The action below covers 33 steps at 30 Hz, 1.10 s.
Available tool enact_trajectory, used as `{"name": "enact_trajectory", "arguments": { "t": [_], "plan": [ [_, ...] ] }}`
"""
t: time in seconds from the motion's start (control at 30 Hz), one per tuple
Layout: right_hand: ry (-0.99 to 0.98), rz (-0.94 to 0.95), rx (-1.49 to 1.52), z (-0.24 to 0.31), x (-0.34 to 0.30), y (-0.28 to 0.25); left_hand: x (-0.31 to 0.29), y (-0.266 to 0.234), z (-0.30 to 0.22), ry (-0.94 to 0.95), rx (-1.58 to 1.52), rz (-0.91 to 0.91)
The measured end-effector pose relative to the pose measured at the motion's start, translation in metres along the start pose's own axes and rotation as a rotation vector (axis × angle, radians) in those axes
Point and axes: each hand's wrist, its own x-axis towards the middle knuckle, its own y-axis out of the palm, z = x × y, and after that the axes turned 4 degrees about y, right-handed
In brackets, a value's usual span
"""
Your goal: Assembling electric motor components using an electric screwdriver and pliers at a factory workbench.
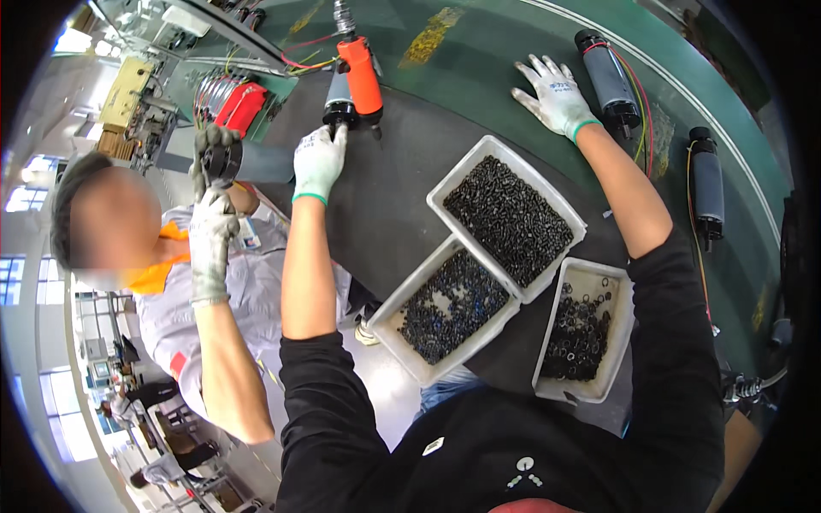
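Head: left hand (318, 161) seemingly at tool (340, 101)

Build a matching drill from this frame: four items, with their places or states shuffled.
Items:
1. left hand
2. right hand
3. fullest white tray
4. orange tool

Places or states:
A. flat on the green belt, fingers spread
B. lying beyond the left hand's fingertips
C. on the black cylinder at the dark mat's far edge
D. farthest of the three trays, heaped with small dark parts

Pairs: 1-C, 2-A, 3-D, 4-B
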Motion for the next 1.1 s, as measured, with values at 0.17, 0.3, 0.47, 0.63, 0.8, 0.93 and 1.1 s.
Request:
{"name": "enact_trajectory", "arguments": {
  "t": [0.17, 0.3, 0.47, 0.63, 0.8, 0.93, 1.1],
  "plan": [
    [-0.008, 0.024, -0.003, 0.006, 0.001, -0.008, -0.082, -0.046, -0.025, -0.113, -0.086, 0.137],
    [0.007, 0.04, 0.012, 0.007, -0.001, -0.008, -0.148, -0.06, -0.046, -0.194, -0.078, 0.174],
    [-0.004, 0.018, 0.025, 0.004, 0.0, -0.004, -0.203, -0.105, -0.06, -0.244, -0.025, 0.316],
    [0.0, 0.024, 0.013, 0.003, 0.006, -0.006, -0.147, -0.123, -0.067, -0.303, -0.147, 0.091],
    [0.006, 0.011, -0.022, 0.017, 0.007, -0.015, -0.07, -0.066, -0.089, -0.514, -0.147, 0.431],
    [0.073, 0.14, -0.14, 0.04, -0.004, -0.034, -0.073, -0.072, -0.08, -0.518, -0.339, 0.414],
    [-0.062, 0.055, 0.051, 0.072, -0.034, -0.077, -0.094, -0.086, -0.079, -0.399, -0.414, 0.228]
  ]
}}
